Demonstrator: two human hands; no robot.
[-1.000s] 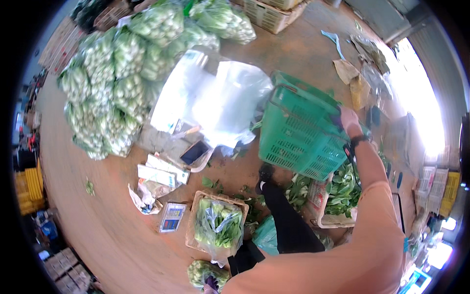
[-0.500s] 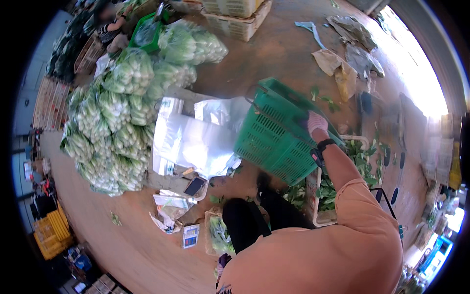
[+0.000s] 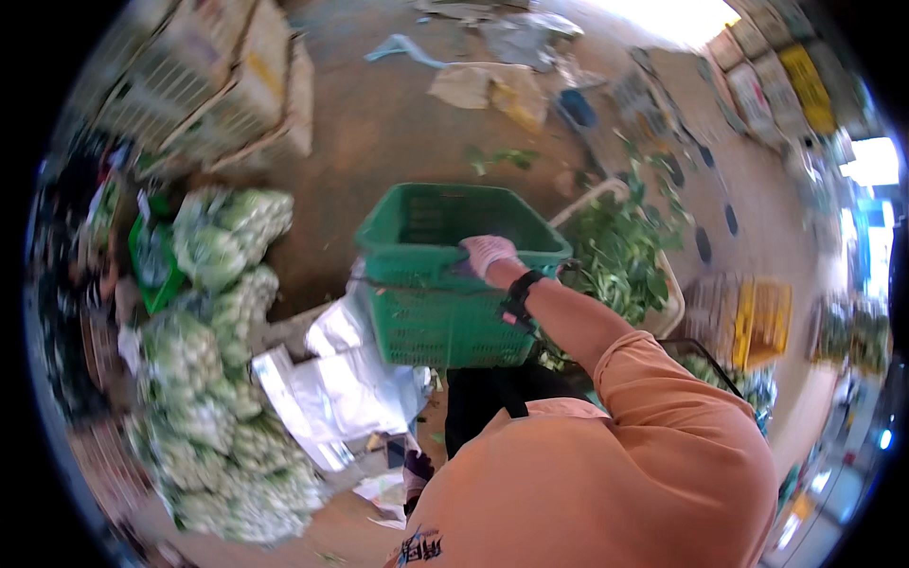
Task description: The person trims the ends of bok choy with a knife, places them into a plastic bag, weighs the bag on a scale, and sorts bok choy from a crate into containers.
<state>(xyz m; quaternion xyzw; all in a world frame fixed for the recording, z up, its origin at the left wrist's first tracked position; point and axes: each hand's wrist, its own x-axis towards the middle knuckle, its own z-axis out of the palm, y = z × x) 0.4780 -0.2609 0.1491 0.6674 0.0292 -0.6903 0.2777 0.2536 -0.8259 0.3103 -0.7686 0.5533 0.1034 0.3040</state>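
My right hand (image 3: 488, 256), in a pale glove, is closed over the near rim of a green slatted plastic crate (image 3: 445, 327). The crate is held up in front of my legs with its open top facing up, and its inside looks dark. Low beside my body, my left hand (image 3: 418, 469) shows only in part, in a dark and pale glove; its fingers cannot be made out. Clear plastic bags (image 3: 350, 398) lie spread left of the crate. To its right, a white crate (image 3: 674, 308) holds loose leafy greens (image 3: 615, 256).
Bagged pale-stemmed vegetables (image 3: 227, 454) are heaped at the left, with a person (image 3: 109, 279) beyond them. White crates (image 3: 204, 71) are stacked at the far left. Crumpled sheets (image 3: 488, 90) lie on the far floor. A yellow crate (image 3: 762, 327) stands at the right.
My view has turned to the right. The green crate, tilted before, has come closer to level and nearer to my body, with my right hand still on its rim.
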